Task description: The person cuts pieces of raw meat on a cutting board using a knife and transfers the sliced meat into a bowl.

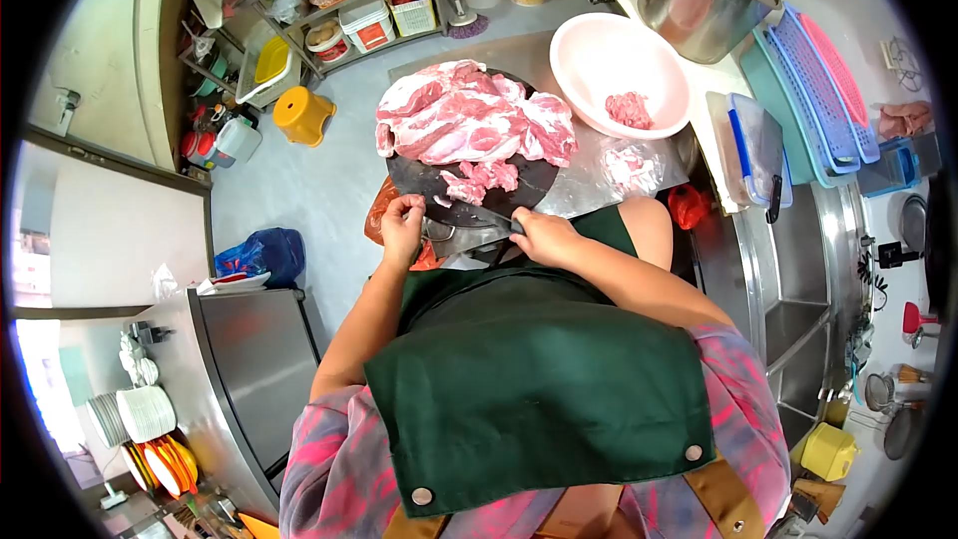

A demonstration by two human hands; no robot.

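A large slab of raw meat, pink with white fat, lies on a round dark chopping board. Smaller cut pieces of meat rest in front of it. My right hand is closed around the dark handle of a knife, whose blade points left along the board's near edge. At the board's left front edge, my left hand has its fingers pinched together. Whatever may be between them is too small to make out. A tiny scrap of meat lies close by.
A pink basin holding some meat stands at the board's upper right. Clear plastic with pale pieces lies below it. A steel pot and a lidded plastic box sit further right. A yellow stool stands on the left.
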